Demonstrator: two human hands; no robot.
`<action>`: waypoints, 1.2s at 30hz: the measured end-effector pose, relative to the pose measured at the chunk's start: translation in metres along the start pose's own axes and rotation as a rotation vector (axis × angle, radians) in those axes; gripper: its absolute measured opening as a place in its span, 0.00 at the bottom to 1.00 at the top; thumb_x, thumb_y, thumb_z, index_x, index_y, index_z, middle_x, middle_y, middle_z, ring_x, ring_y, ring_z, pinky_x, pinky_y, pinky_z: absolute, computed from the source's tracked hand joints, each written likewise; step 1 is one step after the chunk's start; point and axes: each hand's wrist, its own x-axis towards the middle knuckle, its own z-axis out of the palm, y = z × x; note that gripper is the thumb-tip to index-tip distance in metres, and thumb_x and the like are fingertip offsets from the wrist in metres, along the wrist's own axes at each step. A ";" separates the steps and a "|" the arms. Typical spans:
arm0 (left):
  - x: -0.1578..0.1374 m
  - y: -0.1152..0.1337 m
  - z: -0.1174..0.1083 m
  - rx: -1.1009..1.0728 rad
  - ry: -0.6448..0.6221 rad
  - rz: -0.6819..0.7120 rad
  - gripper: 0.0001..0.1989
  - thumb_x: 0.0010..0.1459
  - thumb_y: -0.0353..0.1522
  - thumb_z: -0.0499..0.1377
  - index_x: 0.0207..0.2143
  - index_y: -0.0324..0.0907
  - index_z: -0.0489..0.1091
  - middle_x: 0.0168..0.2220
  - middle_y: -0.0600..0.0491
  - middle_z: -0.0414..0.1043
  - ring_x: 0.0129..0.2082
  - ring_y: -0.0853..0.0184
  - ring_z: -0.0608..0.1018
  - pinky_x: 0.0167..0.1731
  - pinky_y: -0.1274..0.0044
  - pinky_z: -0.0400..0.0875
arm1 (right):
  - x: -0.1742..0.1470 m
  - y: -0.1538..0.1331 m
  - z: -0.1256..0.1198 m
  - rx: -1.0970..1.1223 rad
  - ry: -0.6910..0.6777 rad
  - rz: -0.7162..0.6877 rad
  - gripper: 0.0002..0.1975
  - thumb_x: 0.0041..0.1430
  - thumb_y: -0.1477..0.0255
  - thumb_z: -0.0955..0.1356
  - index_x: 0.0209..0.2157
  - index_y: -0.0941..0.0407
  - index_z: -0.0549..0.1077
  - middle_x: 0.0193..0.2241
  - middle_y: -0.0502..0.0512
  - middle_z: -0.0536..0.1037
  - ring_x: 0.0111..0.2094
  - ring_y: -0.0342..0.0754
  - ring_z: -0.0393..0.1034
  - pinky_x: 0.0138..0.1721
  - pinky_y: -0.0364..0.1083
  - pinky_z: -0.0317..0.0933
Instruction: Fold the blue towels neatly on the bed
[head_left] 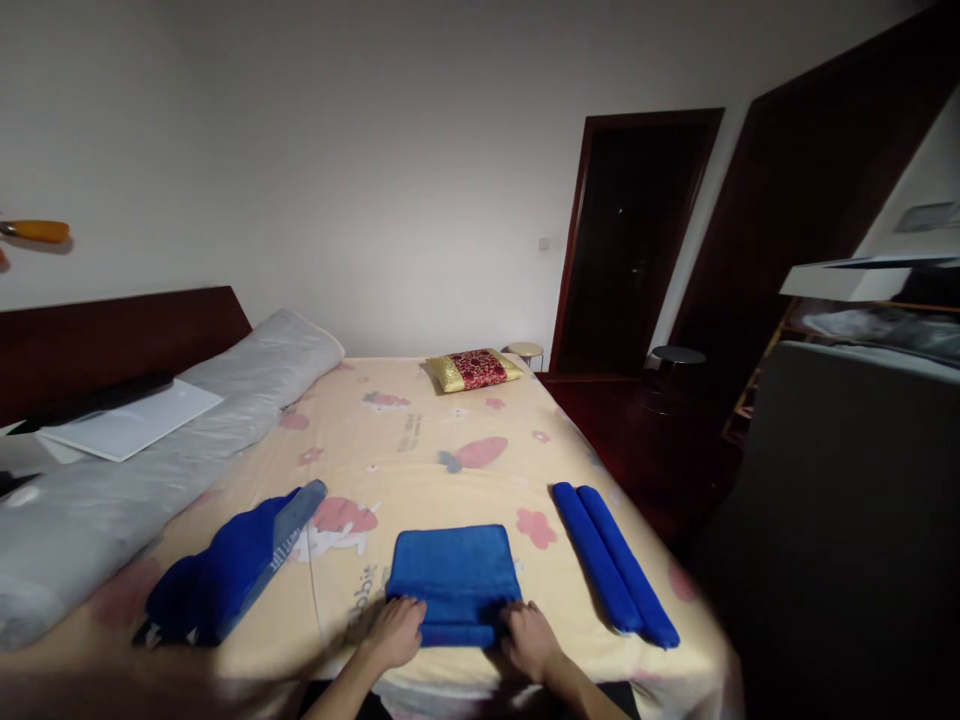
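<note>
A blue towel [457, 560] lies on the bed in front of me, its far part flat and its near edge turned over into a roll. My left hand [397, 632] is closed on the left end of that near edge. At the right end, my right hand [529, 640] grips the same towel, its fingers curled and partly in shadow. Two slim blue rolls [615, 570], seemingly rolled towels, lie side by side to the right of my hands. Over on the left rests a loose blue cloth bundle [225, 575] with a grey-blue strip bearing pale lettering.
The bed [442, 490] has a cream printed sheet. A long grey bolster [225, 430] runs along the headboard, with a white flat object [135, 418] on it. A gold-and-red pillow [474, 370] sits at the far edge. Stools [677, 356] and a dark cabinet [847, 520] stand right.
</note>
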 end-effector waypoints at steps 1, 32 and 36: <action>0.000 0.000 -0.001 -0.003 -0.008 -0.010 0.20 0.52 0.25 0.47 0.44 0.44 0.70 0.48 0.45 0.76 0.51 0.57 0.76 0.52 0.65 0.67 | -0.001 -0.001 0.000 0.005 -0.008 0.012 0.19 0.50 0.73 0.61 0.43 0.57 0.75 0.43 0.62 0.79 0.47 0.57 0.72 0.50 0.53 0.60; 0.007 0.016 0.040 -0.096 -0.017 0.123 0.31 0.61 0.40 0.45 0.66 0.46 0.50 0.70 0.49 0.49 0.68 0.57 0.54 0.65 0.55 0.51 | -0.016 -0.006 -0.024 0.174 -0.181 -0.094 0.35 0.62 0.53 0.55 0.65 0.58 0.54 0.66 0.64 0.55 0.67 0.59 0.48 0.65 0.66 0.43; 0.004 -0.012 0.024 0.006 0.107 -0.031 0.26 0.64 0.40 0.39 0.58 0.46 0.64 0.63 0.48 0.64 0.63 0.57 0.64 0.61 0.58 0.58 | -0.011 0.005 -0.023 0.078 -0.087 0.038 0.30 0.64 0.55 0.55 0.62 0.56 0.61 0.64 0.61 0.60 0.65 0.58 0.52 0.65 0.65 0.45</action>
